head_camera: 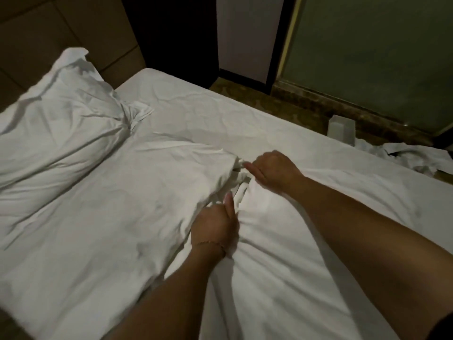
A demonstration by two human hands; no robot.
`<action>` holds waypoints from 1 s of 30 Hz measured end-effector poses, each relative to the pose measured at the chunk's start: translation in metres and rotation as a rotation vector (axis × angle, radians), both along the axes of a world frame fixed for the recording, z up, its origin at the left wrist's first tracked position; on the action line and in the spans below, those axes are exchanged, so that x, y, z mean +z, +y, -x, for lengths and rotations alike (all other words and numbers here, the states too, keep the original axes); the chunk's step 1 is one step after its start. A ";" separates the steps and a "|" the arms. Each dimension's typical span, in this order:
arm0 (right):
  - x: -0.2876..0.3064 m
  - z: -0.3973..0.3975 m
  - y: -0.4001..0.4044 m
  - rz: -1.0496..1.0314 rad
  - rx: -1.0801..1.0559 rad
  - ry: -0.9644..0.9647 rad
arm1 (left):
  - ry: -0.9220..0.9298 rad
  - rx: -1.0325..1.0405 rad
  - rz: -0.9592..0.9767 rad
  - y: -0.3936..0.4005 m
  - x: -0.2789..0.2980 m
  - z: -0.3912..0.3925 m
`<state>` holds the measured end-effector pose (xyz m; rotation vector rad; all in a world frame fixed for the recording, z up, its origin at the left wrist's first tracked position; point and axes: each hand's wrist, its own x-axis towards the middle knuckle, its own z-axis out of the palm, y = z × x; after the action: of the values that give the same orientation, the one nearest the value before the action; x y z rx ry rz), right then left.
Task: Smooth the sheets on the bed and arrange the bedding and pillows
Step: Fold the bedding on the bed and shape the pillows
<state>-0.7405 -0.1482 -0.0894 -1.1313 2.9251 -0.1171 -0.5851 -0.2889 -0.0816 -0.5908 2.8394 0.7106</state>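
Bed: we see a white fitted sheet (220, 111) stretched over the mattress, wrinkled, reaching to the far corner by the padded headboard (49, 33).
Bedding: our white duvet (98, 217) lies rumpled across the near half of the bed.
Pillow: one white pillow (56, 114) leans by the headboard, its case bunched.
Floor: crumpled white linen (416, 158) lies beyond the bed's right edge.
Right hand (274, 168): our fingers are curled, gripping a bunched duvet corner.
Left hand (215, 229): fingers closed on the same fabric, thumb straight.
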 end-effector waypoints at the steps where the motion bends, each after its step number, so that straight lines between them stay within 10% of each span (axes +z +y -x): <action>1: 0.008 0.005 -0.006 0.088 -0.044 0.026 | 0.009 0.013 0.015 -0.013 0.006 0.012; 10: -0.048 -0.027 -0.028 -0.082 0.040 -0.047 | -0.143 0.071 0.068 -0.034 -0.026 -0.027; 21: -0.093 -0.058 0.040 -0.437 0.055 -0.038 | -0.082 0.052 -0.298 0.037 -0.051 -0.093; 30: -0.071 -0.076 0.036 -0.279 -0.026 0.107 | -0.029 0.023 -0.356 0.031 -0.035 -0.126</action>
<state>-0.6643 -0.1127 -0.1605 -1.0864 2.9239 0.3505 -0.4588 -0.2578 -0.1163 -0.5681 2.5901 1.1653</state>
